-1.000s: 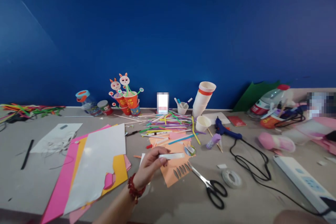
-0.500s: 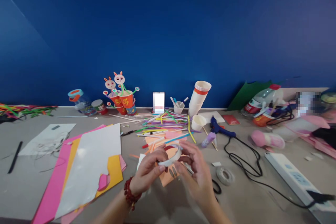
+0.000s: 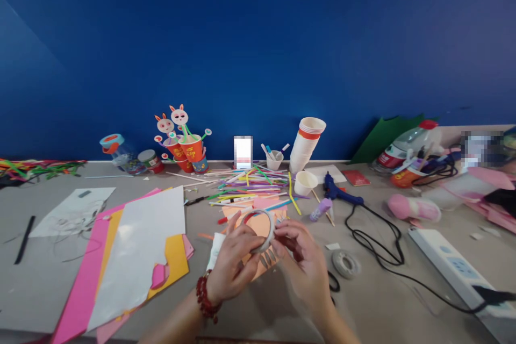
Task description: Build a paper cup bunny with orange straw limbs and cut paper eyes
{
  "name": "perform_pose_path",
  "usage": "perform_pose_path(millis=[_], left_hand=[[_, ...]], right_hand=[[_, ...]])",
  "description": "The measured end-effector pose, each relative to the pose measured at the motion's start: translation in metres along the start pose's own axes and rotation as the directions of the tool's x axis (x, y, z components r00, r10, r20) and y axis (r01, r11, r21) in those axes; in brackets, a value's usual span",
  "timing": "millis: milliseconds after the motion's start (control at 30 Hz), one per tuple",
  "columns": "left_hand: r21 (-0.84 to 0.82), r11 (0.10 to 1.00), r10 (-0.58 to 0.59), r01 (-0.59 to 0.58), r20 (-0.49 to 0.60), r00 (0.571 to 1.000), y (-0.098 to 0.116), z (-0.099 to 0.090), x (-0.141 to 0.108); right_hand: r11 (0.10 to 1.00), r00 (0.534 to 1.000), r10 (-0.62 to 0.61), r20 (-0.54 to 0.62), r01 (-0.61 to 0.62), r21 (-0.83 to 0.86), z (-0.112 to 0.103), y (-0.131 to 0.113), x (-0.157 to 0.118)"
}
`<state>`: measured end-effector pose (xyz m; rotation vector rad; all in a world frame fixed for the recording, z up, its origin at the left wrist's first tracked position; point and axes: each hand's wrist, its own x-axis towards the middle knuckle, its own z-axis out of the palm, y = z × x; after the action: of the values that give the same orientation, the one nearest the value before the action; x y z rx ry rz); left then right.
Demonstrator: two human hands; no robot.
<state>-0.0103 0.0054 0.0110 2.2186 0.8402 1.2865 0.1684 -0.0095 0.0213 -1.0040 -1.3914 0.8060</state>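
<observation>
A roll of white tape (image 3: 270, 230) is held up on its edge between my two hands, above the table. My left hand (image 3: 233, 260), with a red bead bracelet at the wrist, is closed on the roll's left and lower side. The fingertips of my right hand (image 3: 303, 258) pinch at the roll's right edge; whether a tape end is between them I cannot tell. Beneath the hands lies orange paper (image 3: 231, 215) with dark oval marks, partly hidden. A second tape roll (image 3: 346, 264) lies flat to the right of my right hand.
Pipe cleaners and sticks (image 3: 258, 183) are heaped ahead. White card (image 3: 137, 247) over coloured sheets lies left. Rabbit-decorated cups (image 3: 190, 148), stacked paper cups (image 3: 304, 145) and a phone (image 3: 243, 152) stand behind. Right are a glue gun (image 3: 341, 193), its cable and a power strip (image 3: 451, 263).
The tape roll has turned from lying nearly flat to more upright, facing me. My left fingers have shifted over its lower side. My right fingertips have closed in on its edge.
</observation>
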Motion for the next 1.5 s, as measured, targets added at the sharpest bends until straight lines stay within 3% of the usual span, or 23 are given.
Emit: perform_pose_path(millis=[200, 433, 767, 1000, 1100, 1300, 1500], left_hand=[[0.054, 0.998, -0.018, 0.016, 0.028, 0.999, -0.001, -0.002, 0.001], [0.099, 0.995, -0.001, 0.000, 0.010, 1.000, 0.002, -0.005, 0.004], [0.134, 0.991, 0.007, -0.007, -0.006, 1.000, 0.002, -0.003, 0.005], [0.155, 0.988, 0.033, -0.027, -0.035, 0.999, -0.001, -0.003, 0.004], [0.173, 0.985, 0.009, 0.001, -0.055, 0.998, 0.000, -0.004, 0.005], [0.177, 0.982, -0.049, 0.064, -0.084, 0.995, 0.002, -0.007, 0.005], [0.185, 0.980, -0.056, 0.071, -0.081, 0.995, 0.004, -0.010, 0.004]], right_hand=[[0.999, 0.998, -0.019, 0.060, 0.021, -0.034, -0.006, -0.004, 0.004], [0.999, 0.998, 0.038, 0.041, -0.039, 0.037, -0.003, 0.006, -0.003], [0.998, 0.997, 0.020, 0.075, -0.016, -0.057, -0.004, 0.000, 0.000], [0.999, 0.996, 0.042, 0.079, -0.043, 0.013, 0.000, 0.003, -0.003], [1.000, 0.994, -0.021, 0.110, 0.022, -0.011, -0.003, 0.001, -0.003], [0.997, 0.986, 0.051, 0.160, -0.059, 0.043, -0.003, 0.002, -0.007], [1.000, 0.983, 0.028, 0.182, -0.029, 0.004, -0.001, 0.001, -0.002]])
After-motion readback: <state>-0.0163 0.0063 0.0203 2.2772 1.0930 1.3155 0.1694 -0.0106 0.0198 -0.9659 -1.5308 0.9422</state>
